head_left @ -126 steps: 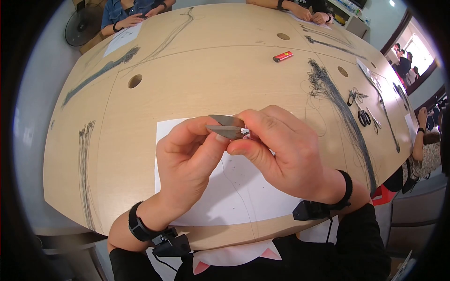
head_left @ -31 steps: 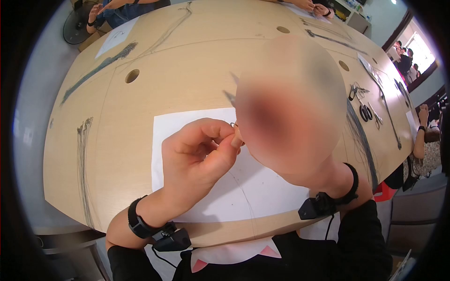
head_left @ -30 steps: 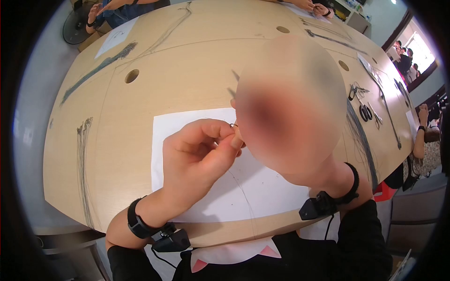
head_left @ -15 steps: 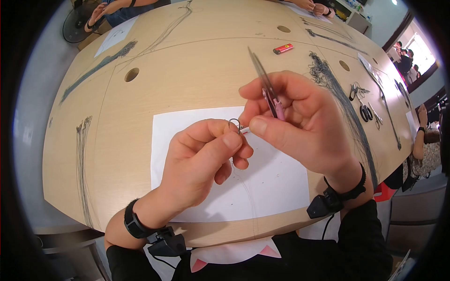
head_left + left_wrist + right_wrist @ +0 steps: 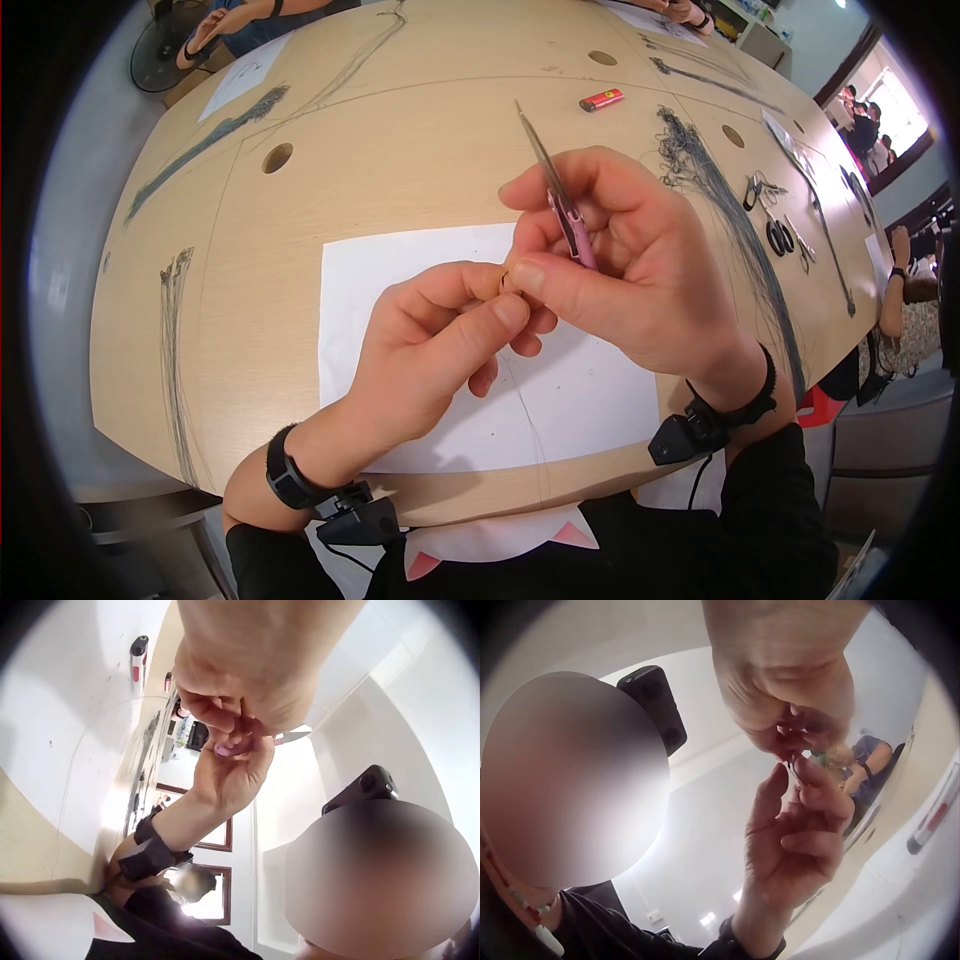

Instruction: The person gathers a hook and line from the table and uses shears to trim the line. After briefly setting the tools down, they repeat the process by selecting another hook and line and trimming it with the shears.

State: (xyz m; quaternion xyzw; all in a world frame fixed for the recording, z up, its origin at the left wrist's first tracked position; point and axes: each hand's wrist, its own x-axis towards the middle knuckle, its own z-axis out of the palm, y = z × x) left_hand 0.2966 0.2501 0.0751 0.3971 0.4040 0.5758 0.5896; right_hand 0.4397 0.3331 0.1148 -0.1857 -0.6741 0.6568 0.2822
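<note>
My left hand (image 5: 420, 340) pinches a small dark fish hook (image 5: 504, 283) between thumb and index finger, above the paper. Most of the hook is hidden by fingertips; a thin line (image 5: 525, 400) trails down below it across the sheet. My right hand (image 5: 645, 265) keeps pink-handled scissors (image 5: 572, 220) in its curled fingers, their blades pointing up and away. The right thumb tip is right at the hook, beside the left fingertips. In the right wrist view both hands' fingertips meet, the left hand (image 5: 791, 847) below.
White paper (image 5: 400, 245) lies under the hands. A red lighter (image 5: 601, 100) is farther back. Dark bundles of line (image 5: 730, 210) lie right and left (image 5: 178, 350). More scissors (image 5: 778, 238) are at the right. A red-and-white stick with a black end (image 5: 139, 660) lies on the paper.
Earlier the scissor blades stood at the left fingertips; now they point up, tucked in the right hand. Since half a second ago, the right thumb has moved left and down onto the hook, covering most of it.
</note>
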